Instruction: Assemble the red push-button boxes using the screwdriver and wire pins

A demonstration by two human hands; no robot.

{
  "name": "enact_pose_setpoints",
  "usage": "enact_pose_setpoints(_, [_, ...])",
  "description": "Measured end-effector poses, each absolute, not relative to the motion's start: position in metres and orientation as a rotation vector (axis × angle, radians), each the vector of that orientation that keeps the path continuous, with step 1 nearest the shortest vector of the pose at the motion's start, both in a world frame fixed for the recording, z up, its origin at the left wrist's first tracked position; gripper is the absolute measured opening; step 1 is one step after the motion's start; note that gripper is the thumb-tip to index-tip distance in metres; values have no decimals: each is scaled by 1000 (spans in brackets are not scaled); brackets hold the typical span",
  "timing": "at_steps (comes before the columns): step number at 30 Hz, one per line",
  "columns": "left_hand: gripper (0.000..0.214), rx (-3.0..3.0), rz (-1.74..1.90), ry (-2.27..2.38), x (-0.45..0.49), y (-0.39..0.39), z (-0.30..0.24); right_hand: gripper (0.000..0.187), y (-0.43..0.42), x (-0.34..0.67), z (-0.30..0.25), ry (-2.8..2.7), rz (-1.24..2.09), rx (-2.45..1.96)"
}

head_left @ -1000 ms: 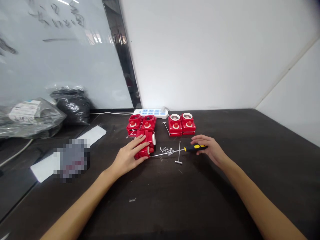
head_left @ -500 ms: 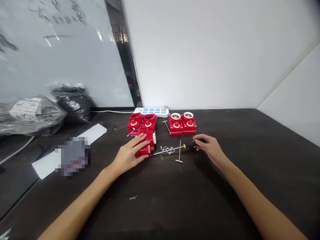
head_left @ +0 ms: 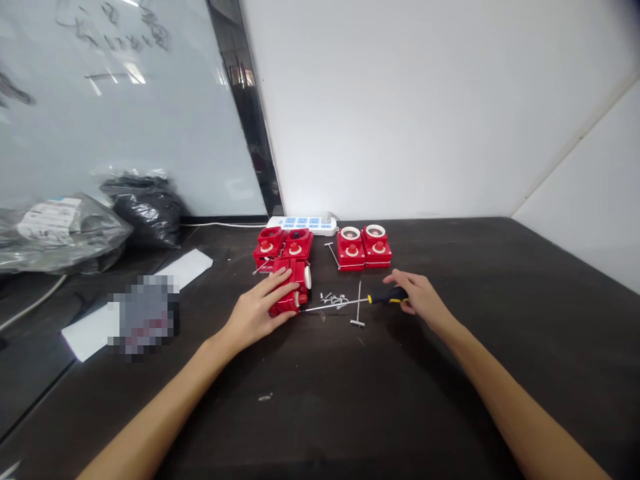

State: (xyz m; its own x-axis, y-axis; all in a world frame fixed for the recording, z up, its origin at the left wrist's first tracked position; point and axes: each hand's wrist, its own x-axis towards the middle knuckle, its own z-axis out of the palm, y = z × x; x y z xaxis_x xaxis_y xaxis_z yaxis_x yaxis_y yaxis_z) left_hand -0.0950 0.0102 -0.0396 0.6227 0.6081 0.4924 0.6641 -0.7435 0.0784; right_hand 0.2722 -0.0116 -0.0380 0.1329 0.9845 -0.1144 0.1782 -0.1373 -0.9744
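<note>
My left hand [head_left: 263, 303] is closed over a red alarm box [head_left: 289, 303] that lies on its side on the table, its white ring [head_left: 307, 277] facing right. In my right hand [head_left: 417, 295] is the black and yellow handle of a screwdriver [head_left: 387, 295]. Its long shaft runs left, nearly level, and the tip meets the lower right edge of the box. Beneath and behind the shaft lie several small metal parts [head_left: 334, 298]. A small T-shaped metal hammer [head_left: 358, 323] lies across from them, close to the shaft.
Behind stand two red boxes without white rings [head_left: 296, 247] and two with them [head_left: 351, 252]. A second small hammer [head_left: 329, 245] leans there. A white power strip [head_left: 303, 225] lies along the wall. Plastic bags [head_left: 145, 203] and a white strip [head_left: 193, 265] are at left.
My right hand's fingers have shifted around the screwdriver handle, which sits slightly lower. The left hand and the red box keep their places.
</note>
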Motion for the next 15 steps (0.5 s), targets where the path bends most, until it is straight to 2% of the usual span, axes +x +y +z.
enact_pose_setpoints(4, [49, -2728, -777, -1083, -95, 10, -40, 31, -15, 274, -32, -1310, 1029, -1435])
enact_pose_setpoints(7, [50, -2727, -767, -1081, -95, 10, -40, 36, -16, 276, -29, -1320, 1128, -1273])
enact_pose_setpoints(9, [50, -2725, -761, -1071, -96, 10, -41, 35, -16, 275, -29, -1285, 1198, -1343])
enact_pose_setpoints(12, [49, -2720, -758, -1058, -96, 10, -41, 37, -15, 274, -32, -1272, 1121, -1536])
enact_pose_setpoints(15, [49, -2723, -761, -1063, -96, 10, -41, 35, -15, 273, -32, -1309, 1048, -1406])
